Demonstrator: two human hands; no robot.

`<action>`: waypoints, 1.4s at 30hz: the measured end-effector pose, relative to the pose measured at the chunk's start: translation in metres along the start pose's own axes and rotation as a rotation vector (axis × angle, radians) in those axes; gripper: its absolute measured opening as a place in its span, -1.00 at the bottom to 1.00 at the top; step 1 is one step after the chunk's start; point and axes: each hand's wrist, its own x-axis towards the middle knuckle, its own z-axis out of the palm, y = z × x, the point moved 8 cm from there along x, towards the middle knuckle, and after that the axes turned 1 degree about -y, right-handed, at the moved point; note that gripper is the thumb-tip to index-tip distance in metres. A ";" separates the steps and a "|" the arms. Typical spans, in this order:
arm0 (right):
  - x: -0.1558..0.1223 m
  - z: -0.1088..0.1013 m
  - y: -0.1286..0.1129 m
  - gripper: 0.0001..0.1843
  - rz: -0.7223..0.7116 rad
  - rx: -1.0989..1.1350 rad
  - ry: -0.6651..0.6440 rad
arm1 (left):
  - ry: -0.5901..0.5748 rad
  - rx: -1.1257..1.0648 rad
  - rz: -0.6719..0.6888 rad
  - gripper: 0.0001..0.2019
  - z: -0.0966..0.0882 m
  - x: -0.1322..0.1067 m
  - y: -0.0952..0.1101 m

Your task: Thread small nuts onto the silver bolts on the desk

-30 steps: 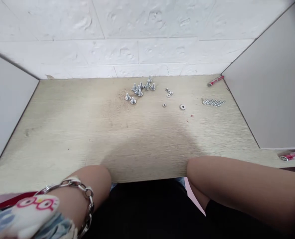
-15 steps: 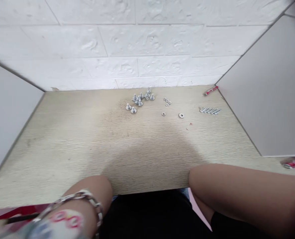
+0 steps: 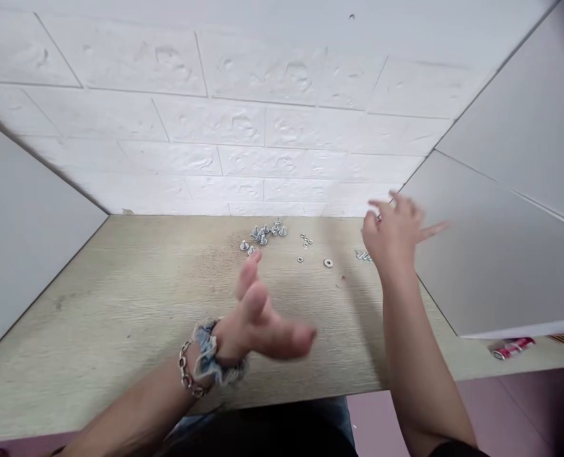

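Observation:
My left hand (image 3: 260,320) hangs over the middle of the board with its fingers apart and nothing in it. Just beyond its fingertips stands a cluster of bolts with washers (image 3: 262,236). My right hand (image 3: 393,231), slightly blurred, is raised at the far right with fingers spread and holds nothing. Beneath it lies a row of silver screws (image 3: 363,256), partly covered by the hand. Several small nuts (image 3: 306,240) lie between the hands, with a single nut (image 3: 300,259) and a flat washer (image 3: 328,263) nearer to me.
A white brick-patterned wall (image 3: 243,127) rises behind the wooden board (image 3: 120,330). Grey panels stand on the left (image 3: 34,235) and right (image 3: 491,266). A red battery-like cylinder (image 3: 512,348) lies outside the right panel. Tiny red bits (image 3: 343,277) lie near the washer.
Both hands have come up from below the board's front edge into view over it. The camera view has tilted upward, and the right hand now covers part of the screw row.

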 end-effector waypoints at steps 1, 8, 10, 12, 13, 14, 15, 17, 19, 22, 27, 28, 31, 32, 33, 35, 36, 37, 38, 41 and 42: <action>-0.003 0.011 0.011 -0.69 0.044 -0.048 -0.047 | 0.049 0.005 0.049 -0.52 -0.004 0.005 0.002; -0.013 0.070 0.071 -0.85 0.169 -0.146 -0.374 | 0.012 -0.180 -0.091 -0.72 0.007 0.025 -0.038; -0.014 0.074 0.073 -0.84 0.166 -0.144 -0.411 | -0.044 -0.196 -0.102 -0.75 0.013 0.023 -0.042; -0.014 0.074 0.071 -0.83 0.147 -0.137 -0.402 | -0.052 -0.205 -0.119 -0.76 0.014 0.021 -0.044; -0.015 0.074 0.071 -0.83 0.144 -0.138 -0.391 | -0.049 -0.208 -0.131 -0.76 0.013 0.020 -0.044; -0.015 0.074 0.071 -0.82 0.146 -0.141 -0.382 | -0.048 -0.211 -0.143 -0.76 0.013 0.019 -0.045; -0.016 0.074 0.073 -0.82 0.151 -0.148 -0.383 | -0.050 -0.212 -0.155 -0.76 0.014 0.019 -0.046; -0.017 0.076 0.076 -0.86 0.162 -0.164 -0.412 | -0.063 -0.209 -0.171 -0.75 0.016 0.018 -0.048; -0.016 0.077 0.076 -0.87 0.162 -0.171 -0.430 | -0.066 -0.205 -0.170 -0.75 0.018 0.018 -0.049; -0.009 0.065 0.058 -0.84 0.092 -0.068 -0.312 | -0.040 -0.200 -0.160 -0.75 0.018 0.016 -0.049; -0.024 0.050 -0.024 -0.81 -0.186 0.469 -0.178 | -0.071 -0.252 -0.206 -0.56 0.027 0.013 -0.052; -0.032 0.054 -0.042 -0.80 -0.224 0.562 -0.235 | -0.089 -0.256 -0.207 -0.52 0.029 0.013 -0.052; -0.060 0.066 -0.085 -0.82 -0.343 0.691 -0.390 | -0.122 -0.233 -0.201 -0.52 0.034 0.012 -0.052; -0.068 0.069 -0.094 -0.83 -0.369 0.704 -0.417 | -0.130 -0.215 -0.201 -0.59 0.035 0.012 -0.052; -0.074 0.072 -0.100 -0.83 -0.383 0.713 -0.436 | -0.137 -0.199 -0.203 -0.66 0.035 0.012 -0.052; -0.080 0.077 -0.104 -0.81 -0.381 0.718 -0.447 | -0.160 -0.183 -0.213 -0.77 0.036 0.012 -0.051; -0.081 0.079 -0.104 -0.80 -0.378 0.713 -0.450 | -0.172 -0.184 -0.219 -0.79 0.037 0.012 -0.051; -0.081 0.081 -0.104 -0.79 -0.385 0.703 -0.452 | -0.181 -0.188 -0.226 -0.79 0.038 0.012 -0.052; -0.081 0.083 -0.104 -0.77 -0.402 0.684 -0.456 | -0.187 -0.189 -0.236 -0.79 0.038 0.012 -0.052; -0.073 0.086 -0.096 -0.70 -0.440 0.525 -0.454 | -0.194 -0.179 -0.275 -0.77 0.040 0.011 -0.057; -0.068 0.087 -0.088 -0.69 -0.416 0.429 -0.444 | -0.195 -0.175 -0.287 -0.77 0.040 0.010 -0.058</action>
